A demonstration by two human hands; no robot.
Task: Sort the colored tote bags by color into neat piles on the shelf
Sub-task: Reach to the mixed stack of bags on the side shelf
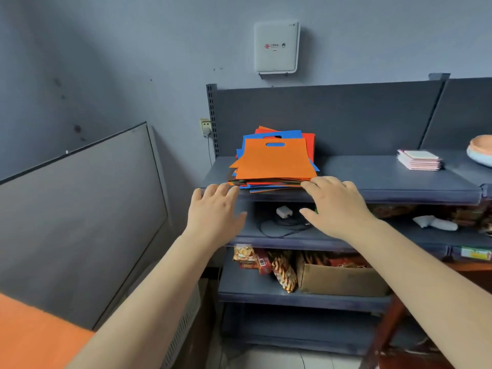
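A mixed stack of flat tote bags lies on the top board of a dark grey shelf, at its left end. An orange bag with a cut-out handle is on top; blue, red and orange bags stick out unevenly below it. My left hand is stretched out with straight fingers, its tips at the shelf's front edge by the stack's left corner. My right hand has relaxed fingers, and its fingertips touch the stack's front right corner. Neither hand holds a bag.
A pile of pink and white pads and a bowl sit further right on the top board. A charger with cable lies on the board below. Snack packs and a cardboard box fill a lower board. A dark panel leans at left.
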